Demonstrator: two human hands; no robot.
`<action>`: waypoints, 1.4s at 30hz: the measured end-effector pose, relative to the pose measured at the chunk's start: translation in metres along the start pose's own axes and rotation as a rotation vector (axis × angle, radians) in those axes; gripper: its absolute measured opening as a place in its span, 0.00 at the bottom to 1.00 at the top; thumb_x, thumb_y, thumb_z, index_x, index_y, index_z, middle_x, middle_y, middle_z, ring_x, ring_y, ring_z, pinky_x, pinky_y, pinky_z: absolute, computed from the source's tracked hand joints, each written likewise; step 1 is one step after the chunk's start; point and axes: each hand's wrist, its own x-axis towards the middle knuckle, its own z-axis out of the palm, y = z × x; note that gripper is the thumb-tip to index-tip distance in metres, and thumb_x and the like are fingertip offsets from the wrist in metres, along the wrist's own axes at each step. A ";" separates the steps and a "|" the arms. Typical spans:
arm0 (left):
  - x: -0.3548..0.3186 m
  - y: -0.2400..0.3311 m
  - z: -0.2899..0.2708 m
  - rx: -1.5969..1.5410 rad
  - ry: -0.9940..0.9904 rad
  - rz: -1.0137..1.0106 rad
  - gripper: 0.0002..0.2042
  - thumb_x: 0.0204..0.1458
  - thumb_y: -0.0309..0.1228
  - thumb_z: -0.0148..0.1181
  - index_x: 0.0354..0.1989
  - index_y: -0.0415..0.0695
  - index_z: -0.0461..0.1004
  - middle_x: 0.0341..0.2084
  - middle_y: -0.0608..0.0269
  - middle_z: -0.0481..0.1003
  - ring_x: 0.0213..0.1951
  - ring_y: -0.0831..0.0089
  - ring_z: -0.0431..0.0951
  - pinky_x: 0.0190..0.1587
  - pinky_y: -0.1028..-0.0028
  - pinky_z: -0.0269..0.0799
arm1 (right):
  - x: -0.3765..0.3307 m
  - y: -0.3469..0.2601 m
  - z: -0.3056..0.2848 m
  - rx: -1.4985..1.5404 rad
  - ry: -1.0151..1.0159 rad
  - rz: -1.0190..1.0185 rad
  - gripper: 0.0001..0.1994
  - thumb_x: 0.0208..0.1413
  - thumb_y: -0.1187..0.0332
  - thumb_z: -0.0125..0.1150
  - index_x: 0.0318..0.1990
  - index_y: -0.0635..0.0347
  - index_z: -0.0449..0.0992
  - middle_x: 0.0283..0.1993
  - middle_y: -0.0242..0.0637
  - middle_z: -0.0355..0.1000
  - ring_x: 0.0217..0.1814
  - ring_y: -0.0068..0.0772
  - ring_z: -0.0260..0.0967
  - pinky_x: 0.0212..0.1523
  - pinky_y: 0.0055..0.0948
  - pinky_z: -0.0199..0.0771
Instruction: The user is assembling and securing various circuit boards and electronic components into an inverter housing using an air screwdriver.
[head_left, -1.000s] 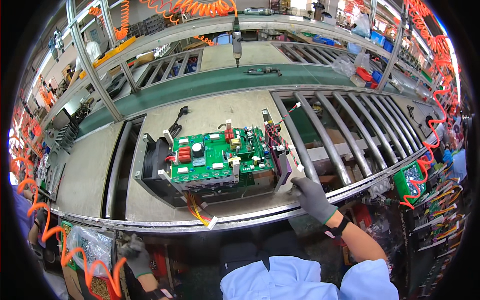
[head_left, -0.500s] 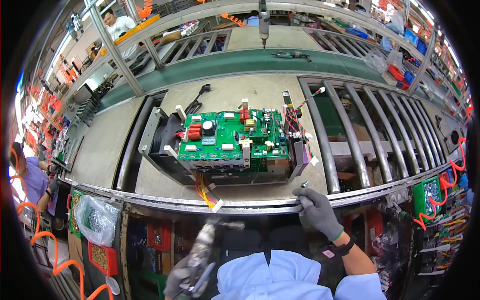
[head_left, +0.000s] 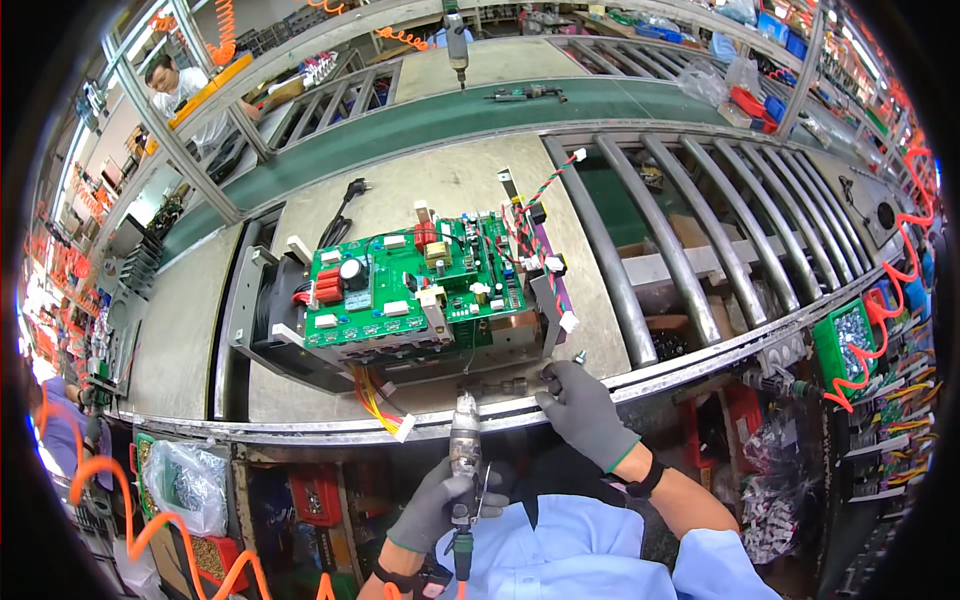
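Observation:
My left hand (head_left: 440, 505), in a grey glove, is wrapped round an angled air wrench (head_left: 465, 440) with a metal body and an orange hose. The wrench's socket end (head_left: 500, 387) lies over the table's front edge and points right, toward my right hand. My right hand (head_left: 585, 415), also gloved, has its fingers pinched close to the socket's tip. A small bolt (head_left: 580, 357) sticks up at its fingers. Beyond both hands sits a black-cased unit (head_left: 270, 325) topped by a green circuit board (head_left: 400, 270). Coloured wires with a white connector (head_left: 404, 428) hang from its front.
Metal rollers (head_left: 690, 250) run to the right of the plate (head_left: 420, 180). A power screwdriver (head_left: 457, 50) hangs above the green belt (head_left: 400, 130). Green screw bins (head_left: 845, 340) stand at right; a red bin (head_left: 215, 560) is at lower left. Another person (head_left: 175, 85) is at far left.
My left hand has raised the air wrench from below the table edge, bringing its socket beside my right hand. My right hand has shifted slightly, the bolt with it. The whole view has turned.

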 end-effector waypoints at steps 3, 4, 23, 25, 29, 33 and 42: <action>0.010 0.015 -0.002 0.017 0.016 -0.066 0.30 0.52 0.39 0.65 0.57 0.34 0.62 0.46 0.40 0.75 0.45 0.47 0.82 0.49 0.54 0.82 | 0.007 -0.004 0.006 -0.118 0.077 0.007 0.16 0.54 0.64 0.67 0.47 0.60 0.73 0.37 0.46 0.75 0.37 0.49 0.77 0.36 0.43 0.76; 0.012 0.019 -0.003 0.088 0.015 -0.079 0.30 0.52 0.40 0.67 0.57 0.35 0.63 0.46 0.40 0.75 0.45 0.49 0.83 0.49 0.55 0.82 | 0.010 -0.004 0.007 -0.191 0.131 0.010 0.18 0.52 0.63 0.69 0.47 0.61 0.75 0.37 0.47 0.75 0.36 0.48 0.77 0.36 0.41 0.77; 0.020 -0.015 0.002 -0.148 -0.121 0.021 0.17 0.50 0.28 0.63 0.47 0.41 0.66 0.33 0.55 0.76 0.30 0.67 0.81 0.34 0.67 0.80 | 0.001 -0.016 0.014 0.684 -0.015 0.350 0.10 0.72 0.69 0.43 0.46 0.67 0.68 0.30 0.44 0.74 0.23 0.25 0.75 0.21 0.20 0.74; 0.020 -0.014 0.006 -0.159 -0.126 0.019 0.17 0.50 0.28 0.63 0.47 0.41 0.66 0.33 0.54 0.76 0.30 0.67 0.81 0.34 0.67 0.80 | 0.000 -0.023 0.018 0.651 0.024 0.358 0.10 0.72 0.67 0.44 0.45 0.66 0.68 0.30 0.44 0.74 0.22 0.24 0.74 0.20 0.20 0.73; 0.022 -0.014 0.009 -0.136 -0.152 0.023 0.18 0.51 0.29 0.64 0.48 0.41 0.65 0.33 0.54 0.76 0.29 0.67 0.81 0.34 0.67 0.79 | -0.001 -0.022 0.028 0.522 0.126 0.350 0.13 0.72 0.62 0.48 0.42 0.65 0.69 0.28 0.42 0.75 0.18 0.22 0.71 0.17 0.20 0.69; 0.024 -0.015 0.012 -0.150 -0.149 0.033 0.21 0.48 0.27 0.65 0.50 0.42 0.65 0.32 0.53 0.76 0.29 0.64 0.81 0.32 0.67 0.79 | 0.001 -0.019 0.038 0.400 0.252 0.249 0.15 0.71 0.59 0.51 0.39 0.64 0.70 0.25 0.39 0.75 0.18 0.20 0.70 0.17 0.20 0.67; 0.027 -0.005 0.015 -0.118 -0.119 0.076 0.19 0.50 0.27 0.64 0.49 0.40 0.65 0.33 0.53 0.77 0.30 0.65 0.82 0.33 0.68 0.79 | 0.016 -0.016 0.014 0.049 0.341 0.172 0.18 0.56 0.58 0.69 0.42 0.65 0.73 0.33 0.45 0.77 0.32 0.35 0.75 0.34 0.35 0.72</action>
